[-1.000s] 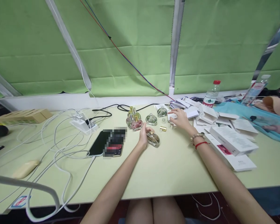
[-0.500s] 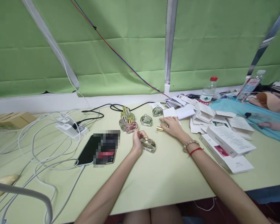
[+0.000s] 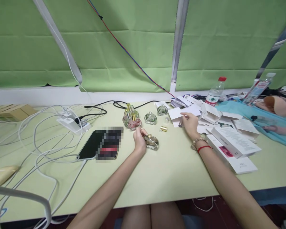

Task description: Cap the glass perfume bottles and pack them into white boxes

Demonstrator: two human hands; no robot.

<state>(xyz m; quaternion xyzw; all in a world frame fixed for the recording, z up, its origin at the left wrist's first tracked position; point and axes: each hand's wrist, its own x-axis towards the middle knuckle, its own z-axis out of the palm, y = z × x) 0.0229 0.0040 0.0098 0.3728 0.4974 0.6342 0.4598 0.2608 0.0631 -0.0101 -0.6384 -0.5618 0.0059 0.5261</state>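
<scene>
Green curtain [image 3: 126, 47] behind a pale table [image 3: 171, 178]. Holding a glass bottle [image 3: 152, 143] near mid-table in the left hand [image 3: 139, 140], fingers curled round its side. At the edge of a white card [image 3: 174, 113], right hand [image 3: 191, 123] with thumb and fingertips drawn close; cannot tell whether pinching anything. Could tip the glass bottle by slackening that one-sided hold, or send the gold cap [image 3: 164, 128] rolling by brushing it. Beyond, pink bottle [image 3: 134, 124] and green bottles [image 3: 150, 118], fill levels hard to judge; rightward, white boxes [image 3: 237, 141], insides mostly hidden
</scene>
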